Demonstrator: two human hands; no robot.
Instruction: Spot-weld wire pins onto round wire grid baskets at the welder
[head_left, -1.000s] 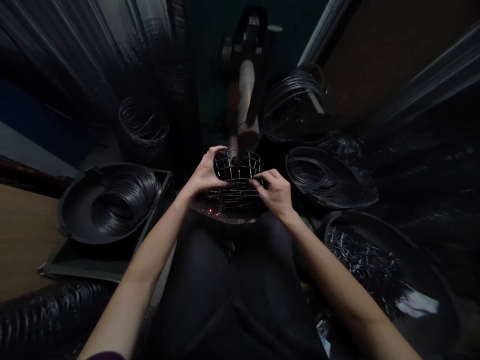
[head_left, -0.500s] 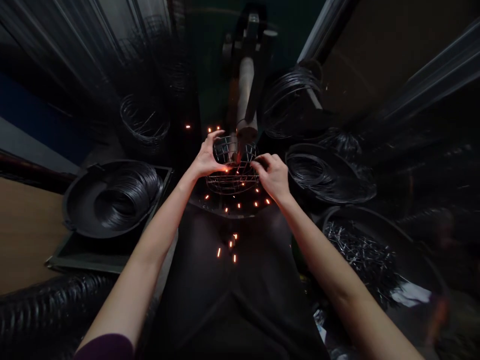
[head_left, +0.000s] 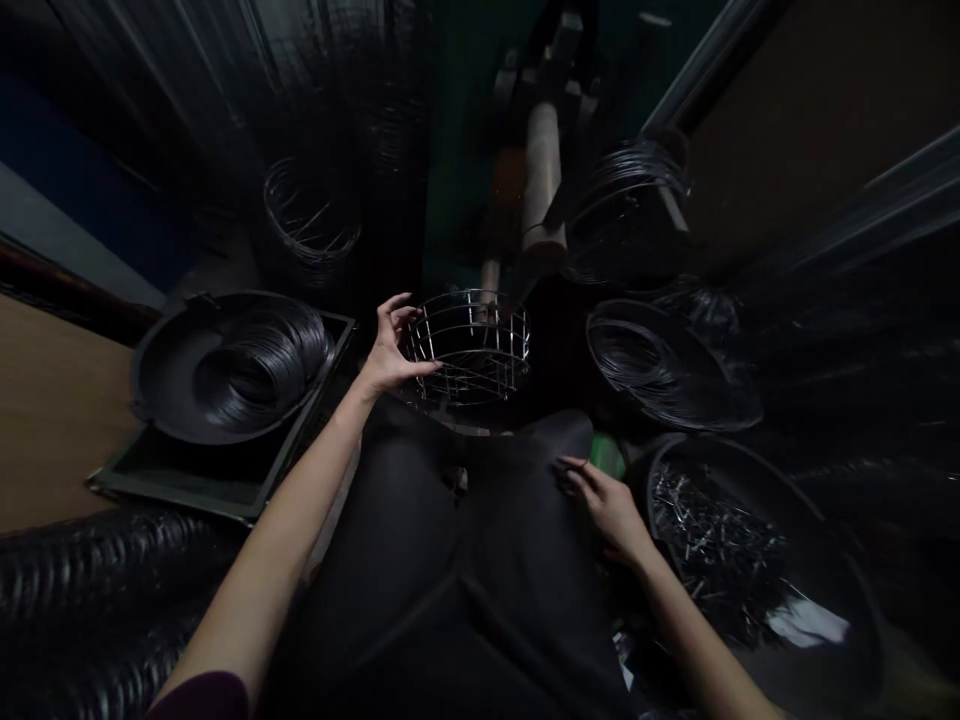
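Observation:
A round wire basket (head_left: 469, 350) stands upright under the welding machine's electrode (head_left: 490, 278). My left hand (head_left: 394, 345) is on the basket's left side, its thumb stretched along the near wires and its fingers curled by the rim. Farther down and to the right, my right hand (head_left: 609, 505) is over the edge of the dark cloth on my lap (head_left: 487, 520). Its fingers are bent and close together; what they hold, if anything, is too small to make out. The pan of short wire pieces (head_left: 712, 540) is just right of that hand.
At left, a pan (head_left: 161, 375) with coiled wire (head_left: 259, 370) rests on a metal-edged tray (head_left: 187, 490). Wire rings fill another pan (head_left: 637, 350) at right. A wire bundle (head_left: 630, 190) hangs beside the machine arm (head_left: 541, 170). Ribbed dark coils (head_left: 105, 570) lie lower left.
The orange sparks are gone. My right hand has left the basket and come down toward my lap at right. My left hand stays at the basket, and the view has shifted slightly.

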